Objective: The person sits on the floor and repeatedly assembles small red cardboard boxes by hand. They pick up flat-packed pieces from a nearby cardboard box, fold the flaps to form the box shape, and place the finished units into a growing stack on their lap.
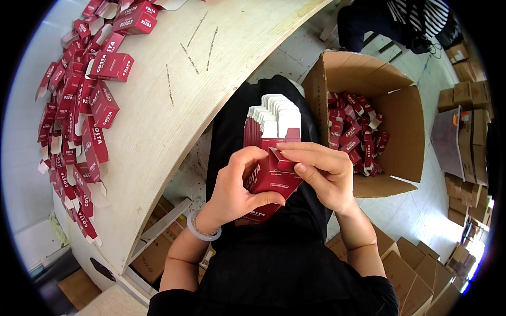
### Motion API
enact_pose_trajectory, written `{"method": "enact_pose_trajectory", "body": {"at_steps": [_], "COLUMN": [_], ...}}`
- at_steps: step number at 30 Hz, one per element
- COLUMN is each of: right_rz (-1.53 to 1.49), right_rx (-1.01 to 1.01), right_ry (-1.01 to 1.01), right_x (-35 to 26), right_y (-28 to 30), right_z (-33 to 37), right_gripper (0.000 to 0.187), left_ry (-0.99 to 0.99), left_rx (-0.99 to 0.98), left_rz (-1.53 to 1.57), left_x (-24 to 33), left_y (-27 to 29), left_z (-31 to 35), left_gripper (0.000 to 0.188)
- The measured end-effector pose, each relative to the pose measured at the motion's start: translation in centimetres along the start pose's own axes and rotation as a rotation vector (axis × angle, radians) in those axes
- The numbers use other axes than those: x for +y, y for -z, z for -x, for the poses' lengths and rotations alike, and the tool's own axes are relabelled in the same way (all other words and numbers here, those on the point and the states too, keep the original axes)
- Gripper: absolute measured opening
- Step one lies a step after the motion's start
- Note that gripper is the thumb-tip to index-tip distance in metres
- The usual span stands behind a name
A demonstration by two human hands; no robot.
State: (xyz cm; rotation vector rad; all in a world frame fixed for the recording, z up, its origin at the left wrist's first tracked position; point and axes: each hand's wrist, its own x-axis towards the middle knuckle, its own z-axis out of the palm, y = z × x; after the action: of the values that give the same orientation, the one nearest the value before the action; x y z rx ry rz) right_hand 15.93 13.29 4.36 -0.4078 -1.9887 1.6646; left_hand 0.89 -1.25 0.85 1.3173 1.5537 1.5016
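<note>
My left hand (232,184) is wrapped round a small red carton (271,181) with white lettering, its thumb along the near side. The fingers of my right hand (329,174) are closed in a pinch at the carton's end flap; the end looks partly folded. Just beyond, on my dark-clothed lap, stands a fanned stack of flat unfolded cartons (279,113), their white flaps pointing away from me. The carton in my hands covers the near part of this stack. A pale bracelet (203,229) circles my left wrist.
A pale table (158,131) curves along my left, heaped at its far side with folded red cartons (100,105). To my right stands a large open cardboard box (403,131) holding many more. Brown boxes (406,279) stand at lower right. Another person (369,26) sits at the far right.
</note>
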Motion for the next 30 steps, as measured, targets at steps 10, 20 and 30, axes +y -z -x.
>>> {"method": "enact_pose_trajectory", "body": {"at_steps": [10,20,30], "right_rz": [0.028,0.211,0.739], "right_rx": [0.107,0.03,0.199], "right_ry": [-0.059,0.21,-0.078], "right_x": [0.2,1.4,7.9], "right_y": [-0.9,-0.5,3.7], "right_z": [0.3,2.1,-0.6], "right_gripper": [0.021,0.027,0.018], "left_ry": [0.107,0.209,0.36], "left_rx": [-0.03,-0.068,0.147], "left_rz": [-0.012,0.069,0.337], "left_x": [-0.2,0.0,-3.4], "left_y": [-0.1,-2.6,-1.1], "left_z": [-0.2,-0.8,-1.4], "left_gripper": [0.075,0.065,0.02]}}
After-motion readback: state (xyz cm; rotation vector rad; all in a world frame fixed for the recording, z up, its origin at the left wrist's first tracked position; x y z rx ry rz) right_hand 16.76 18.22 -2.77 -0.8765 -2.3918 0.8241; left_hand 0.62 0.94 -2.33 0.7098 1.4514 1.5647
